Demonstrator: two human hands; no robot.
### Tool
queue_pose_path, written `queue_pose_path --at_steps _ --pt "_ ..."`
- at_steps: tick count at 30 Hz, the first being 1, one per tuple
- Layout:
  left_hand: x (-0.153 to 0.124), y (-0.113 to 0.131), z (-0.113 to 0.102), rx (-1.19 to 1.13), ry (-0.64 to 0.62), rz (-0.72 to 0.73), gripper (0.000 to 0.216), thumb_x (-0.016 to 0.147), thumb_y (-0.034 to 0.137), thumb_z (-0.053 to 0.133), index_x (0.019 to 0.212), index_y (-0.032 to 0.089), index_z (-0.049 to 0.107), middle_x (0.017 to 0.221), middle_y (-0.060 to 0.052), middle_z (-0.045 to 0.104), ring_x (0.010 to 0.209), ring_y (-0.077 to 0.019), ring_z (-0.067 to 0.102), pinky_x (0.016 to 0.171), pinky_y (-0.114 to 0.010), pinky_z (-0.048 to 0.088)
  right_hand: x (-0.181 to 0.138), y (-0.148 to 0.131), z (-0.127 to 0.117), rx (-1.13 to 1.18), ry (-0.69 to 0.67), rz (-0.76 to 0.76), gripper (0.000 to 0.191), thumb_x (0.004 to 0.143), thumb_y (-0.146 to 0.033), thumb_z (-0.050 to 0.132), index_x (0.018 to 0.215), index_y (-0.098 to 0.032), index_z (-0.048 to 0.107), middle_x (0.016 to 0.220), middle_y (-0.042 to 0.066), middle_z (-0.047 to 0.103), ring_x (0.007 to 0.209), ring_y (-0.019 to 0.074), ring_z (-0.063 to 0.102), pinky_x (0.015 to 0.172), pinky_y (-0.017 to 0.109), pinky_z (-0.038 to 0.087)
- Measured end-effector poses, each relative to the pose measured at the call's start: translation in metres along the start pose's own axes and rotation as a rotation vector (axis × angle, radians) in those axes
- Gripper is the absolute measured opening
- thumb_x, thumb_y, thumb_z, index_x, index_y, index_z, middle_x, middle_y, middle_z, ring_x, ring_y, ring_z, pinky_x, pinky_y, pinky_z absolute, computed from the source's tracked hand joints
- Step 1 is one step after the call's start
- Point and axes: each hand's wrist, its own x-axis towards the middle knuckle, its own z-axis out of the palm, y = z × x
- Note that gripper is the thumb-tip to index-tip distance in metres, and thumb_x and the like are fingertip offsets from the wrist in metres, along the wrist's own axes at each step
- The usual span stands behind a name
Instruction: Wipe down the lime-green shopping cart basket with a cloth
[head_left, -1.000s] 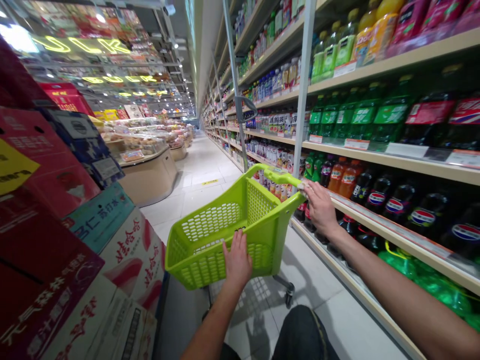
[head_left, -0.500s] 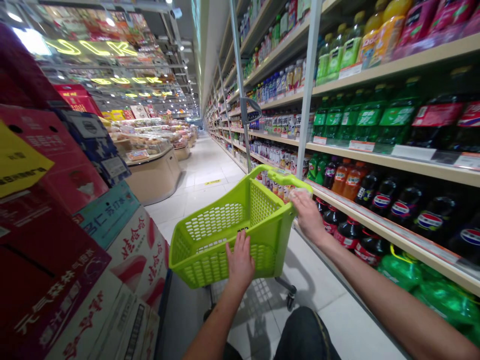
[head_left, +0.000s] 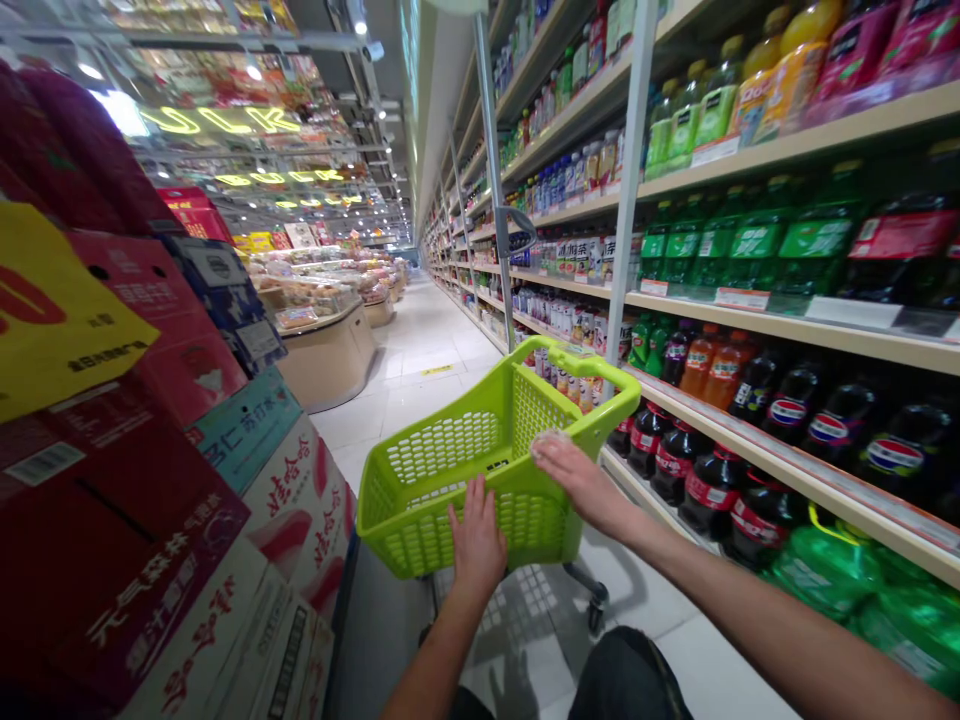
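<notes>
A lime-green wheeled plastic basket stands tilted in the aisle in front of me, empty inside. My left hand is on its near wall, with the fingers hooked over the rim. My right hand lies on the right rim just below the curved handle. Its fingers press a small pale cloth onto the plastic. My dark trouser knee shows below.
Shelves on the right hold dark cola bottles and green soda bottles. Stacked red and white cartons wall the left side. The tiled aisle runs ahead past rounded display counters.
My right hand has slid from the top of the handle down and left onto the right rim. The basket has shifted a little right, and the view has moved forward. The left hand stays on the near wall.
</notes>
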Motion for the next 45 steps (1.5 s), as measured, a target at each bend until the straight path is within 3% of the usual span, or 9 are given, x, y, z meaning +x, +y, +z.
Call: queue_pose_path --at_steps 2,8,15,20,22,29,37,41,45 --pt "0.000 -0.002 -0.004 -0.007 -0.004 0.008 0.056 0.069 0.011 0.043 0.125 0.016 0.042 0.144 -0.007 0.022 0.132 -0.0223 0.017 0.105 -0.052 0.015 0.001 -0.008 0.005 0.015 -0.030 -0.043 0.040 0.084 -0.009 0.036 0.118 -0.023 0.052 0.122 0.005 0.054 0.122 0.0168 0.038 0.099 0.041 0.037" --pt "-0.004 -0.008 -0.006 -0.041 0.016 -0.125 0.063 0.069 0.009 0.040 0.131 0.014 0.033 0.142 -0.009 0.027 0.131 -0.0214 0.021 0.105 -0.051 0.017 0.011 0.024 -0.016 -0.121 0.070 0.238 0.047 0.078 -0.002 0.036 0.121 -0.017 0.050 0.124 0.012 0.051 0.124 0.0234 0.035 0.099 0.046 0.035" --pt "-0.007 -0.013 -0.002 -0.034 0.041 -0.109 0.063 0.068 0.009 0.040 0.131 0.012 0.033 0.142 -0.009 0.027 0.131 -0.0221 0.023 0.104 -0.054 0.017 0.008 -0.042 0.028 0.009 -0.034 -0.025 0.040 0.083 -0.008 0.036 0.118 -0.020 0.052 0.122 0.005 0.054 0.120 0.0177 0.040 0.097 0.038 0.039" --pt "-0.011 -0.023 -0.006 -0.025 0.059 -0.216 0.064 0.068 0.010 0.041 0.132 0.013 0.032 0.141 -0.010 0.029 0.130 -0.0231 0.025 0.105 -0.052 0.017 0.018 0.003 0.001 -0.054 0.038 0.239 0.049 0.076 0.001 0.033 0.118 -0.016 0.052 0.123 0.011 0.052 0.121 0.0213 0.039 0.098 0.043 0.037" --pt "-0.012 -0.022 -0.006 -0.019 0.052 -0.233 0.064 0.068 0.011 0.041 0.132 0.013 0.033 0.140 -0.010 0.030 0.130 -0.0234 0.024 0.105 -0.051 0.017 0.020 0.006 0.000 -0.043 0.035 0.287 0.050 0.074 0.003 0.034 0.116 -0.014 0.053 0.122 0.012 0.052 0.121 0.0220 0.039 0.099 0.043 0.035" --pt "-0.014 -0.024 -0.010 0.010 0.027 -0.191 0.062 0.069 0.009 0.039 0.130 0.014 0.035 0.140 -0.009 0.031 0.129 -0.0233 0.027 0.105 -0.054 0.015 0.029 -0.082 0.044 0.240 -0.131 0.034 0.037 0.081 -0.007 0.038 0.111 -0.019 0.057 0.119 0.006 0.056 0.114 0.0160 0.046 0.097 0.034 0.038" --pt "-0.018 -0.031 -0.011 -0.028 0.070 -0.180 0.058 0.069 0.007 0.040 0.127 0.014 0.041 0.138 -0.011 0.035 0.127 -0.0248 0.030 0.103 -0.057 0.014 0.031 -0.016 0.016 0.044 -0.022 0.326 0.050 0.072 0.004 0.034 0.115 -0.013 0.054 0.125 0.013 0.050 0.123 0.0232 0.036 0.100 0.046 0.032" --pt "-0.010 -0.022 -0.014 -0.106 0.081 -0.243 0.056 0.070 0.010 0.042 0.127 0.010 0.040 0.135 -0.015 0.039 0.127 -0.0263 0.031 0.103 -0.056 0.016 0.032 -0.061 0.041 0.248 -0.083 0.216 0.051 0.072 0.002 0.034 0.116 -0.015 0.053 0.123 0.009 0.052 0.122 0.0180 0.038 0.102 0.040 0.032" --pt "0.007 -0.017 -0.022 -0.239 0.139 -0.142 0.060 0.072 0.012 0.041 0.132 0.010 0.030 0.139 -0.014 0.031 0.129 -0.0220 0.026 0.104 -0.046 0.022 0.044 -0.104 0.059 0.472 -0.140 0.246 0.064 0.067 0.001 0.035 0.130 -0.014 0.036 0.130 0.010 0.046 0.122 0.0144 0.038 0.102 0.034 0.033"
